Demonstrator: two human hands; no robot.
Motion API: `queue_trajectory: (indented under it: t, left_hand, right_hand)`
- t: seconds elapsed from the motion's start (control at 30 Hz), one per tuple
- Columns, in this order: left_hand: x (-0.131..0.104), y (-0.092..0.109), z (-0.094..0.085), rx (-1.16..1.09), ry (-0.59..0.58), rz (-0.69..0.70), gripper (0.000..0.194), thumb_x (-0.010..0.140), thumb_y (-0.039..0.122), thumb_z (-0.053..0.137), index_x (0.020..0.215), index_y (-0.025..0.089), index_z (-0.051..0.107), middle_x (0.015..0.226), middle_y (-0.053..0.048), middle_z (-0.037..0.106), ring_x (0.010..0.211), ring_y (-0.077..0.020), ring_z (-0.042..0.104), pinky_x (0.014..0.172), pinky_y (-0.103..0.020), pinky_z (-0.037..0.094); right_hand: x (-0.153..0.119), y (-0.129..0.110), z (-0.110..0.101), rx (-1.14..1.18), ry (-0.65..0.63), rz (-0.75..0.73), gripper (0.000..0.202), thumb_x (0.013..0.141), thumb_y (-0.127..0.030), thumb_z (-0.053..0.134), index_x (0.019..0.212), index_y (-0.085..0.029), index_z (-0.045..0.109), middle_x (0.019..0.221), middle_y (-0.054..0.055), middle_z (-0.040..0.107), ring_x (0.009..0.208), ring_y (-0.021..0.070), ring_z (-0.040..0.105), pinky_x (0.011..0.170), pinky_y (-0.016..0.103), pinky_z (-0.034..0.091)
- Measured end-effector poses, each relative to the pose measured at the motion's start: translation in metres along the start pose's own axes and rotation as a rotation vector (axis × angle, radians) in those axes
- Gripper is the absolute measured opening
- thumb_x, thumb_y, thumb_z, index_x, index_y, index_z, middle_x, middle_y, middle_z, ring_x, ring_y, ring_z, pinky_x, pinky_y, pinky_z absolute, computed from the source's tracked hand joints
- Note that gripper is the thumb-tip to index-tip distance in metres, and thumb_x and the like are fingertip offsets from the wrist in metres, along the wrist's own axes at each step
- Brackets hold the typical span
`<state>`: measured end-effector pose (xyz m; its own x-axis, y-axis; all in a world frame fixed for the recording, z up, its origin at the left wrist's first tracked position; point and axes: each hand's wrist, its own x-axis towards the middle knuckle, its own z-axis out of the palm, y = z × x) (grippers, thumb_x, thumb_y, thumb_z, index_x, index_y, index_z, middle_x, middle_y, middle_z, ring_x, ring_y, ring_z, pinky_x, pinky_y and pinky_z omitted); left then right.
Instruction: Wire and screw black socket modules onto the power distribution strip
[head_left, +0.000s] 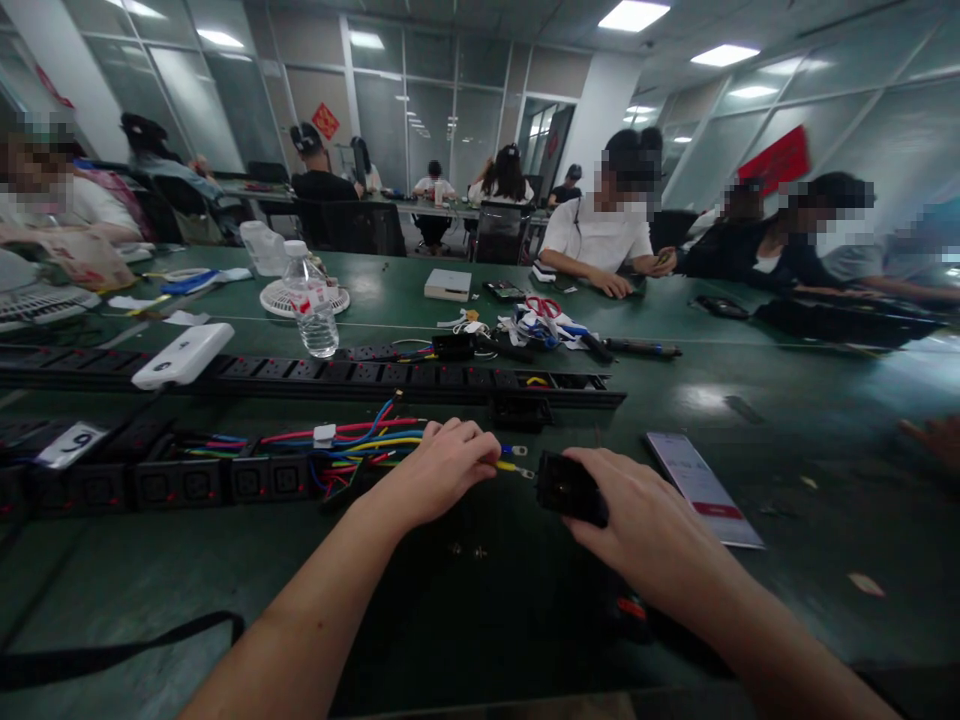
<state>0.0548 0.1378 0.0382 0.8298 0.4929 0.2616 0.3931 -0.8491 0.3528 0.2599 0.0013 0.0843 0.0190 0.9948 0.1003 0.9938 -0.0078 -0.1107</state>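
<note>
My left hand is closed around coloured wires, with a yellow wire and a blue wire sticking out past the fingers, each ending in a metal ring lug. Those wires run left into a black socket strip. Just right of the lugs, my right hand grips a black plastic housing, its open side facing left. A small gap separates lugs and housing. Two small screws lie on the green table below my left hand.
A phone lies right of my right hand. Behind are a second socket strip, a white device, a water bottle, red scissors and a screwdriver. A person works across the table. A black strap lies front left.
</note>
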Motion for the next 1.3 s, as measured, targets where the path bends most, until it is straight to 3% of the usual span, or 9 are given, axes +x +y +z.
queue_trajectory:
  t: [0.3,0.73,1.03,1.3]
  left_hand:
    - [-0.005,-0.001,0.000,0.007,0.027,0.032,0.008,0.093,0.027,0.056,0.101,0.025,0.056,0.101,-0.001,0.058,0.095,-0.0197,0.049,0.080,-0.034,0.032]
    - [-0.008,-0.001,-0.003,-0.058,0.024,0.054,0.008,0.096,0.030,0.051,0.095,0.023,0.054,0.096,0.000,0.061,0.092,-0.0186,0.053,0.078,-0.033,0.031]
    - [-0.011,0.002,-0.005,-0.033,-0.050,0.059,0.008,0.092,0.030,0.055,0.097,0.023,0.054,0.097,-0.002,0.060,0.094,-0.0204,0.054,0.081,-0.035,0.033]
    - [-0.012,0.003,-0.003,-0.014,-0.087,0.043,0.018,0.082,0.019,0.056,0.100,0.023,0.054,0.102,-0.004,0.061,0.095,-0.0231,0.055,0.082,-0.038,0.036]
  right_hand:
    - [0.009,-0.011,0.009,0.060,0.000,0.016,0.045,0.079,-0.019,0.070,0.120,-0.024,0.051,0.115,0.000,0.058,0.104,0.0209,0.054,0.093,0.040,0.043]
    - [0.006,-0.024,0.004,0.044,-0.069,0.202,0.034,0.080,-0.032,0.070,0.109,-0.023,0.053,0.096,0.002,0.060,0.088,0.0232,0.057,0.075,0.035,0.041]
    - [0.015,-0.023,0.010,0.055,-0.055,-0.039,0.042,0.078,-0.019,0.070,0.116,-0.023,0.053,0.106,0.002,0.059,0.097,0.0233,0.053,0.085,0.038,0.040]
    - [0.023,-0.029,0.015,0.015,-0.093,-0.098,0.045,0.074,-0.009,0.070,0.116,-0.016,0.056,0.110,0.006,0.058,0.098,0.0256,0.051,0.088,0.043,0.040]
